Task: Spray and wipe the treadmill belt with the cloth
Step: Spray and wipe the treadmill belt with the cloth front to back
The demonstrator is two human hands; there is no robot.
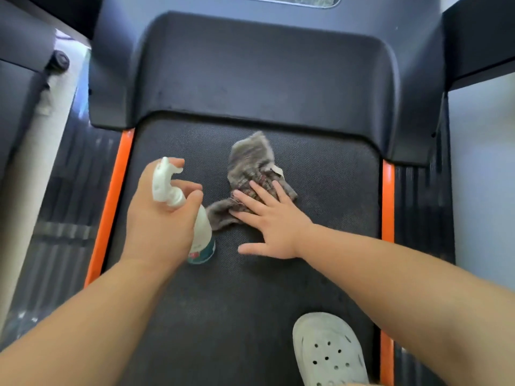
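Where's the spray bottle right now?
In the head view, the spray bottle is gripped in the left hand over the left side of the treadmill belt, just left of the cloth the right hand presses.

The dark treadmill belt (320, 190) is stretching between two orange side strips (115, 201), its far end slipping under the black motor cover (264, 73). A crumpled grey cloth (250, 160) is lying on it near that cover, the right hand (274, 221) pressing flat on the cloth's near part. A pale perforated clog (328, 352) is standing on the belt, toward the right strip. Whether the spray bottle (202, 235) is touching the belt, I can't tell.
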